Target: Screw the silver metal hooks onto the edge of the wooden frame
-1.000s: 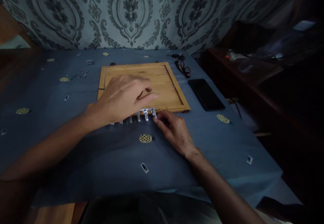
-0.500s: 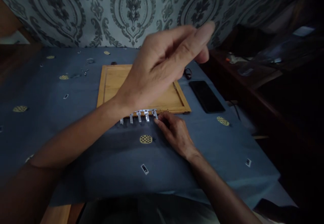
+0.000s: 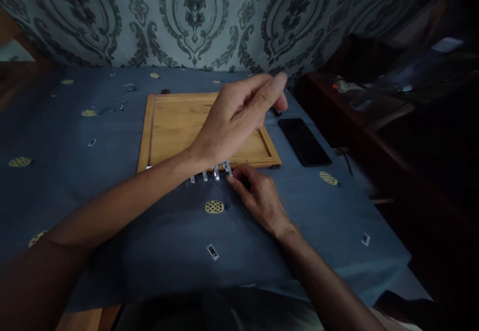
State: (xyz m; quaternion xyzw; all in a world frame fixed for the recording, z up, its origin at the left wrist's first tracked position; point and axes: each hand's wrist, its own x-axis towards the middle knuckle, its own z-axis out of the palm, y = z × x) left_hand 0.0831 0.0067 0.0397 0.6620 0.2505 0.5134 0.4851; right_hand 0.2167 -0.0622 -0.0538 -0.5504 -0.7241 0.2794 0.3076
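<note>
A framed wooden board (image 3: 175, 121) lies on the blue tablecloth. Along its near edge runs a metal hook rail (image 3: 216, 173) with several silvery hooks pointing toward me; my left forearm covers its left part. My right hand (image 3: 260, 196) rests at the rail's right end, thumb and forefinger closed on the last hook. Above the board I hold my left hand (image 3: 235, 116) raised, its fingers curled and thumb pressed against them. Whatever it holds, if anything, is hidden from view.
A black phone (image 3: 305, 141) lies right of the board. Small metal pieces (image 3: 121, 105) and a clear ring-like item (image 3: 129, 87) lie at the back left. Beyond the table's right edge stands a dark wooden surface (image 3: 359, 101) with clutter. A patterned curtain (image 3: 194, 17) hangs behind.
My left hand has come down and slightly left over the board, its fingers still closed. My right hand keeps its place at the end hook. The view has shifted slightly.
</note>
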